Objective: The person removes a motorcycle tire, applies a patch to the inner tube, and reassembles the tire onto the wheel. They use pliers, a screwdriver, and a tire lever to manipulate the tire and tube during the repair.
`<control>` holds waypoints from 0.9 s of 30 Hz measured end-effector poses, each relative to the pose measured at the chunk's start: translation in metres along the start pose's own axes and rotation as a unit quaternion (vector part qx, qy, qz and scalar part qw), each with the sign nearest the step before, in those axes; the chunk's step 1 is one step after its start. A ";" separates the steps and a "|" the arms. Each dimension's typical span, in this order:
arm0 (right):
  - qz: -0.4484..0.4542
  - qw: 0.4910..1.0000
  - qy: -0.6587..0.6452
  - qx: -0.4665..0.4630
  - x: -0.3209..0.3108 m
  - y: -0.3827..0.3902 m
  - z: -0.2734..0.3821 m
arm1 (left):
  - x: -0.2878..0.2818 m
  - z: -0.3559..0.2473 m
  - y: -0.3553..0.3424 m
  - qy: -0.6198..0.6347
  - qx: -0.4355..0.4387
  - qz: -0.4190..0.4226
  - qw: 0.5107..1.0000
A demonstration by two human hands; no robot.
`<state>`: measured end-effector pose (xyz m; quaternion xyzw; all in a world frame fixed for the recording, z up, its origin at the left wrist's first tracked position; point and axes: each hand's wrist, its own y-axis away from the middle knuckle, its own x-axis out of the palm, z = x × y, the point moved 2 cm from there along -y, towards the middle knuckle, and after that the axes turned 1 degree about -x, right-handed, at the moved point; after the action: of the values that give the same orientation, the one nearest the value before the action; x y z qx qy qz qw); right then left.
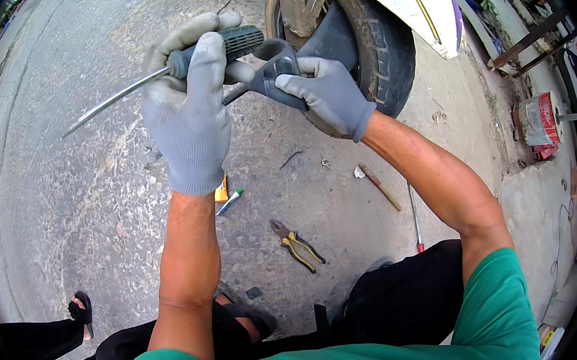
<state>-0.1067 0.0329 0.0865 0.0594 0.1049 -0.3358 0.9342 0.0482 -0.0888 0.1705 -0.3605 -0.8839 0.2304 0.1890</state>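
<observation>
Concrete ground (71, 212) lies beneath the left grip (192, 116), curled around a screwdriver (179, 63), and the right grip (333, 96), pinching a dark rubber tube (274, 79).

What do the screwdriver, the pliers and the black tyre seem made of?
Screwdriver: probably steel shaft, bare and shiny; ribbed dark handle, likely plastic or rubber.
Pliers: dull, dark metal head; yellow-and-black sleeves, likely plastic.
Tyre: rubber, almost certainly, from its matte black, grooved tread.

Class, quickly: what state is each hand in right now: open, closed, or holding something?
Left hand: closed around a screwdriver.
Right hand: closed on a dark grey part.
</observation>
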 end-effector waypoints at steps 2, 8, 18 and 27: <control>-0.004 1.000 -0.017 0.001 0.005 -0.006 0.007 | 0.001 -0.005 0.000 0.044 0.095 -0.039 0.994; 0.032 0.999 0.019 -0.014 0.005 -0.007 0.004 | -0.005 0.033 0.000 -0.040 -0.106 0.039 0.993; 0.032 0.998 0.054 -0.004 0.000 -0.007 0.005 | -0.035 0.058 0.039 -0.022 -0.312 0.421 0.851; 0.001 0.998 0.041 -0.038 0.001 -0.007 -0.008 | -0.029 0.171 0.188 -0.342 -0.246 0.708 0.567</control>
<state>-0.1115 0.0284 0.0781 0.0372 0.1556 -0.3278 0.9311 0.0853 -0.0371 -0.0768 -0.7978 -0.3668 0.1706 -0.4470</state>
